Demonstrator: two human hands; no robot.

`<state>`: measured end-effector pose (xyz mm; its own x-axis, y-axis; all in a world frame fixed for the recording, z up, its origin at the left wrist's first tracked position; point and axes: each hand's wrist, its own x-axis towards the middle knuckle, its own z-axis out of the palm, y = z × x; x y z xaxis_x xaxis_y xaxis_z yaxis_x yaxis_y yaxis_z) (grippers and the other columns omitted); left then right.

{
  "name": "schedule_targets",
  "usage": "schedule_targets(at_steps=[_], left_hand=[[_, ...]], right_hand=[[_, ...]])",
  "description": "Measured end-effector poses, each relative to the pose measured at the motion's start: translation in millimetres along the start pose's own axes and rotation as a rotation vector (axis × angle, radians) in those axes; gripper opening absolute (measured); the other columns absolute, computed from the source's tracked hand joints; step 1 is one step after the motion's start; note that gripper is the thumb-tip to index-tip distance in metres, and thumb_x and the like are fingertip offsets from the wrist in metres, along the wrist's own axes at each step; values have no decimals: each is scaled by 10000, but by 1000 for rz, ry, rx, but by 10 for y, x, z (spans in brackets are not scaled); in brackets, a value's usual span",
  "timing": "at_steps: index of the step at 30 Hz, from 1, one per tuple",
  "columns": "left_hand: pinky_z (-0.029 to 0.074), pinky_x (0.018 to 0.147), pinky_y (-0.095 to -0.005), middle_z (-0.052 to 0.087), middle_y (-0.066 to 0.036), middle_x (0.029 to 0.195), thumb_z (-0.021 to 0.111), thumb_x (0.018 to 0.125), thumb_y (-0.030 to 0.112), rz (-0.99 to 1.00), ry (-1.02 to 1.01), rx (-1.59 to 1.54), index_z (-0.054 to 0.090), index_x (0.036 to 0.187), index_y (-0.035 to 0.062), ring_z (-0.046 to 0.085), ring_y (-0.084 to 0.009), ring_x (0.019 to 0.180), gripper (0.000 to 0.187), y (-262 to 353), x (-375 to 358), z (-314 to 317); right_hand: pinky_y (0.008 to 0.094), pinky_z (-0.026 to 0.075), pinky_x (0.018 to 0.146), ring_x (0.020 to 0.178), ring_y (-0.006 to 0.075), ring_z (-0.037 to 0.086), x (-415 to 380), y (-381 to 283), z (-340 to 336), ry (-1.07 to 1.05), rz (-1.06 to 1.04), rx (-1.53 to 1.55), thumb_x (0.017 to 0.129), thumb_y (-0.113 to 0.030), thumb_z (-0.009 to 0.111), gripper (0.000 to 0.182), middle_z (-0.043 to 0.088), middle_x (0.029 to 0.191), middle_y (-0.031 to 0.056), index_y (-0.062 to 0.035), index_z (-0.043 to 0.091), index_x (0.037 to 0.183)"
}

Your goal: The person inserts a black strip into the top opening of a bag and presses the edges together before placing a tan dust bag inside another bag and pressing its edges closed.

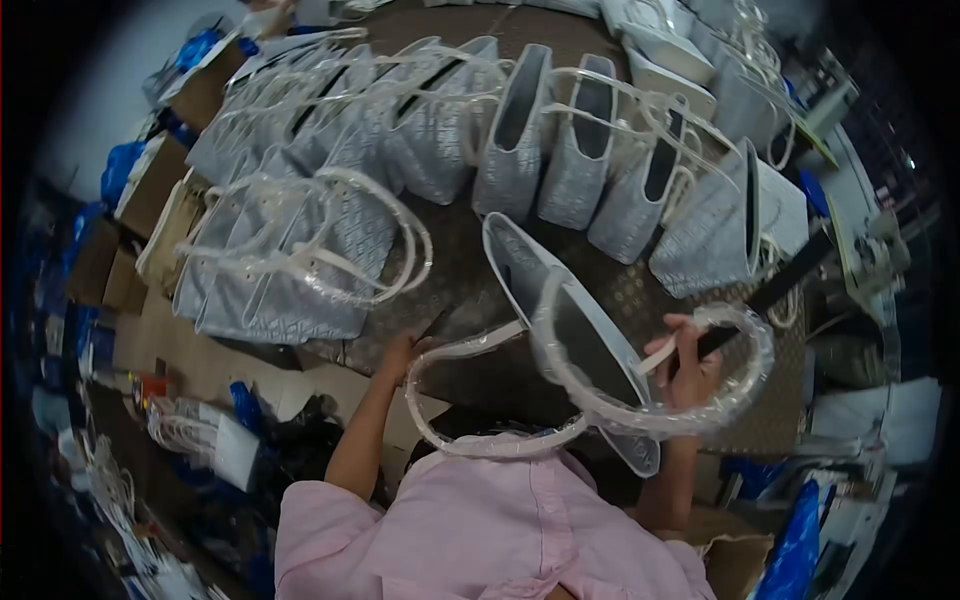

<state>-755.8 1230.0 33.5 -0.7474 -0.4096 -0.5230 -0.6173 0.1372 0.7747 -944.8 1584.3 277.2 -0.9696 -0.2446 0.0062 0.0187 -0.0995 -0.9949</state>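
Close to my body a grey handbag lies tilted, its long opening facing up. Its two pale handles, wrapped in clear plastic, loop out on either side. My right hand is closed round a dark strip that runs up to the right, and its fingers are at the bag's right end, beside a handle. At the table's near edge, left of the bag, is my left hand, closed on a thin dark tool whose kind I cannot make out.
Several silvery bags with plastic-wrapped handles stand in a row across the back of the brown table. More bags are grouped at the left. Cardboard boxes stand beyond them. A blue plastic bundle is at the lower right.
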Motion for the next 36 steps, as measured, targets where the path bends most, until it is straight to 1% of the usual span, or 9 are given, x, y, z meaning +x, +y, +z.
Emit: schedule_targets(at_steps=[6,10,13,21,24,27,30,32,36], left_hand=[[470,650,-424,615,-196,771,713,718,324,251,328,829,598,767,-12,621,-336,772,358,-118,254,-339],[473,712,-430,628,-192,894,749,685,308,335,280,877,566,914,0,607,-352,851,425,-11,214,-428],[469,709,-380,621,-151,877,772,666,274,472,268,731,504,1067,18,611,-306,842,546,-23,239,-489],[443,628,-343,568,-111,793,748,727,289,146,-49,17,461,1165,47,592,-237,741,577,-1,148,-429],[451,641,-351,592,-127,840,721,763,296,457,200,587,477,1170,49,590,-255,747,535,56,11,-363],[456,659,-357,603,-138,899,692,793,300,682,381,600,496,1168,47,591,-268,755,493,-59,38,-279],[456,668,-351,599,-133,912,684,802,296,407,300,215,488,1182,44,591,-276,766,497,-173,41,-209],[455,679,-351,596,-135,910,682,804,290,296,250,139,510,1150,37,590,-273,776,461,-163,17,-212],[452,696,-369,576,-147,908,655,824,242,320,264,358,571,1009,14,580,-285,800,305,-171,-42,-132]], right_hand=[[206,336,348,383,63,436,303,-54,-82,101,99,88,931,-316,502,332,638,709,87,2,573,994],[215,371,372,402,71,436,575,-53,-359,-43,212,156,915,-327,515,366,641,759,91,16,575,1027],[217,368,367,396,68,426,612,-114,-397,54,277,28,909,-307,528,352,639,747,96,23,576,1023],[223,366,394,453,49,416,604,86,-667,232,257,-120,808,-256,674,522,555,711,14,24,480,1204],[216,359,411,456,49,399,530,54,-582,240,217,-45,829,-246,652,483,563,729,13,20,489,1198],[211,363,444,483,39,392,423,-96,-443,466,124,-87,862,-263,612,465,558,723,7,12,486,1216],[197,361,472,528,35,407,240,-244,-536,627,-197,-197,904,-300,558,446,545,738,4,-35,491,1257],[215,362,490,535,56,401,11,-383,-446,142,-343,17,935,-286,500,435,537,746,2,-27,474,1284],[244,364,506,560,73,417,-78,-165,-212,22,-213,-438,944,-235,471,399,518,724,11,-9,482,1273]])
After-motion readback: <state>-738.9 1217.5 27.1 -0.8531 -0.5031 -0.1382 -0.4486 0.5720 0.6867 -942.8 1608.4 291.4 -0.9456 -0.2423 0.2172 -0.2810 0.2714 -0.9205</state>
